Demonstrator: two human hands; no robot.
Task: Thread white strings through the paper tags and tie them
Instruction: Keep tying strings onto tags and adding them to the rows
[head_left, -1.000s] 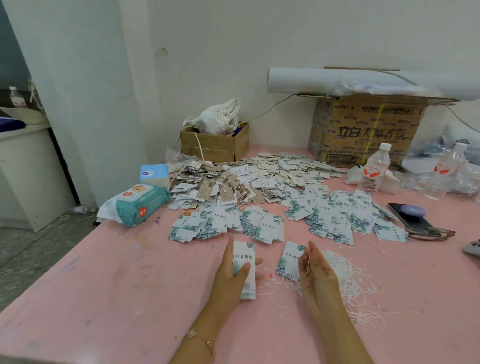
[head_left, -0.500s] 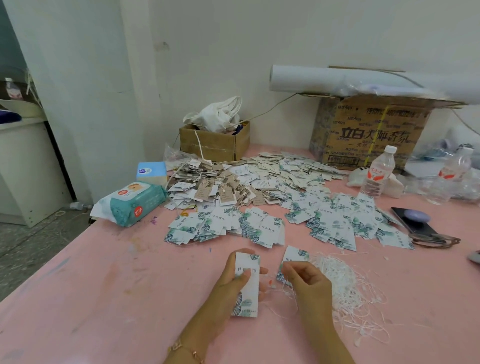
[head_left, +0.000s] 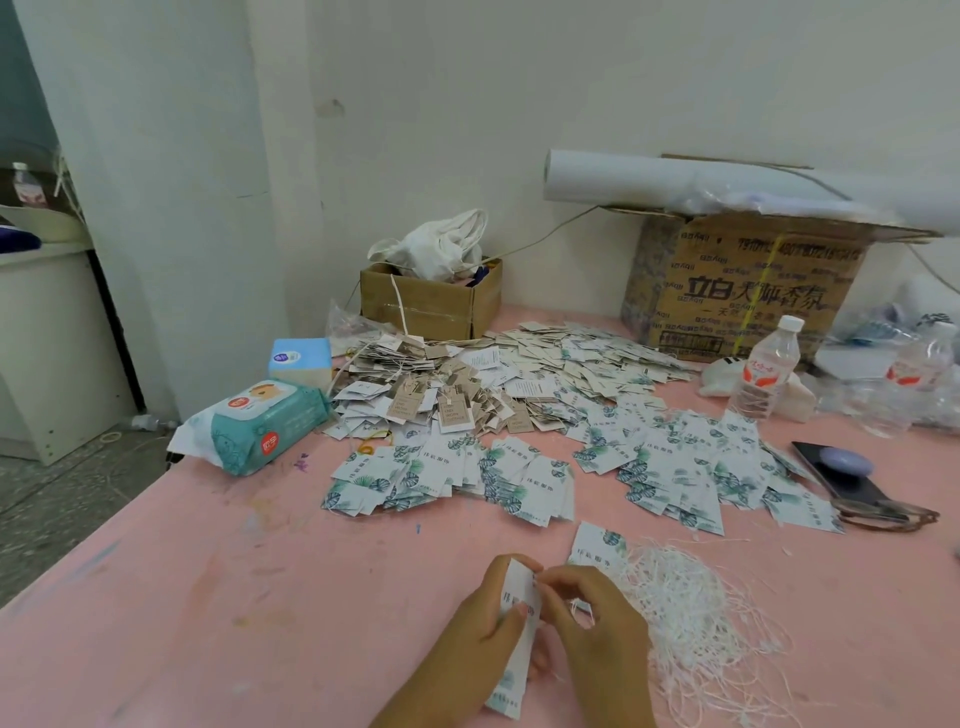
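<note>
White-strung tags (head_left: 441, 400) heaped upper centre as done, leaf-printed tags (head_left: 675, 467) mid-frame waiting; grips one paper tag (head_left: 519, 613) in left hand (head_left: 467, 642), pinches string (head_left: 574, 605) at its top with right hand (head_left: 597, 629).

left hand (head_left: 485, 621) and right hand (head_left: 597, 618) sit close, fingers (head_left: 563, 577) curled.

Beyond your hands, white tags (head_left: 535, 486) carry teal leaf prints; right of them, white strings (head_left: 696, 613) cover the pink table (head_left: 208, 597).
</note>
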